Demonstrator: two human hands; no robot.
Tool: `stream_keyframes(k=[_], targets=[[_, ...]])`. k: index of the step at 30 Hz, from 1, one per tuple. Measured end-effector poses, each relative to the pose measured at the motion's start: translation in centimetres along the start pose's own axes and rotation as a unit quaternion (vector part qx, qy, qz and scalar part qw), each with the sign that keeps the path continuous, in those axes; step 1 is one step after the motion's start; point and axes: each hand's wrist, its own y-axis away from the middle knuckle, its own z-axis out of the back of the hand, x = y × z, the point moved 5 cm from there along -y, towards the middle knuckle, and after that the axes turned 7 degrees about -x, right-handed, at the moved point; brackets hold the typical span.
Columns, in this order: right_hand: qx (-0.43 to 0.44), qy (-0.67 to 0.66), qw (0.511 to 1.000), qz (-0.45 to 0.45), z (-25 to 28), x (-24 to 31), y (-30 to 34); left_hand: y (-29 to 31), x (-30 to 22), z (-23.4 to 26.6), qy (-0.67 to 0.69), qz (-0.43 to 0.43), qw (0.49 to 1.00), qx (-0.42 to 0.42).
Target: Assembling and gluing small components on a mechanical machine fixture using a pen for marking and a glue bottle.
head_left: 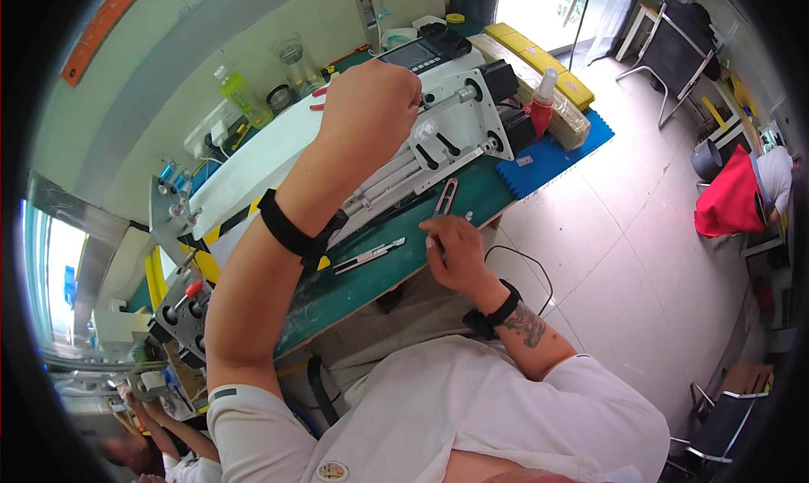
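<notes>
My left hand (368, 104) is closed in a fist above the long white machine (253, 171) with metal rods and an end plate (486, 116). Its fingers face away, so anything inside it is hidden. At the front edge of the green mat (371, 276), my right hand (458, 251) has its fingers curled together; I cannot make out what, if anything, they hold. Just beyond its fingertips lies a pink utility knife (447, 196); whether they touch is unclear. A white utility knife (369, 256) rests on the mat to the left.
Behind the machine stand a green bottle (240, 95) and a clear jug (295, 60). A control panel (413, 55) sits at the back. To the right are a red spray bottle (542, 104), yellow cases (539, 61) and a blue mat (560, 158). Other people work at far right and lower left.
</notes>
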Motion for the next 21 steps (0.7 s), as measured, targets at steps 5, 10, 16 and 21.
stream_keyframes(k=[5, 10, 16, 21], targets=[[0.018, 0.000, 1.000, -0.008, -0.1, -0.4, 0.3, 2.8, -1.0, -0.5, 0.048, 0.004, 0.986, -0.160], [0.011, -0.003, 1.000, 0.000, 0.0, -0.2, 0.1, 9.8, 0.3, 0.8, 0.076, 0.138, 0.966, -0.206], [-0.002, 0.016, 1.000, 0.012, 0.0, 0.0, -0.3, 10.0, -0.9, -0.5, 0.052, 0.124, 0.969, -0.206], [0.015, 0.027, 0.999, 0.010, -0.5, 0.2, -0.2, 9.8, -1.5, -1.5, 0.000, 0.075, 0.966, -0.246]])
